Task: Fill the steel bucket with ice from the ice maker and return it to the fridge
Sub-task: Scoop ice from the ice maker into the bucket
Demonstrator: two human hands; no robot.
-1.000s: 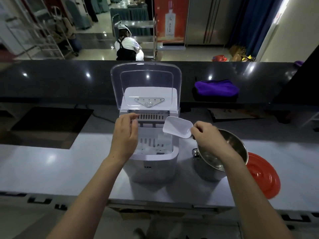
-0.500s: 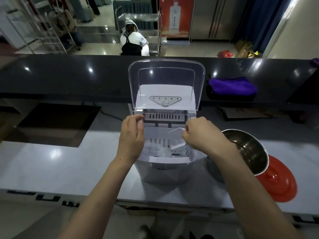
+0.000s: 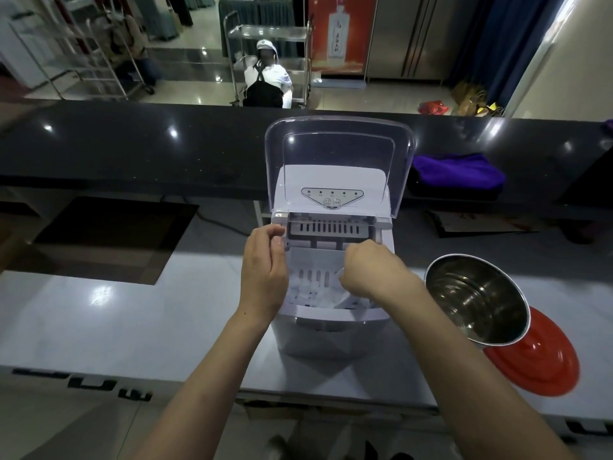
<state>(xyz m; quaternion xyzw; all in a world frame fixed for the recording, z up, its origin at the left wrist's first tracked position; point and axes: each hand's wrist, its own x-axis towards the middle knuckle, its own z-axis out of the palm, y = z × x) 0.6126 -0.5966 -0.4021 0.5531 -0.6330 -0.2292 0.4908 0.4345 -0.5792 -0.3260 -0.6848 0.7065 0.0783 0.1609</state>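
Since the earlier frame the right hand [image 3: 371,270] has been lowered deeper into the ice maker [image 3: 331,323], and the white scoop [image 3: 343,295] is now almost hidden under it. On the near side, the pale tabletop [image 3: 132,320] carries the machine, with the steel bucket [image 3: 477,300] just beside it on the right, tilted, its inside bare of ice as far as can be seen. A red lid [image 3: 537,363] lies flat against the bucket's near right side. The right grip is closed around the scoop handle (only a small white part of the scoop is seen), down among the ice [image 3: 308,293] in the basket. The left hand [image 3: 263,273] is held at the left edge of the opening, fingers curled on the rim. Behind the hands the clear lid [image 3: 338,141] stands raised. Farther back, a purple cloth [image 3: 457,167] is laid on the dark counter [image 3: 132,151].
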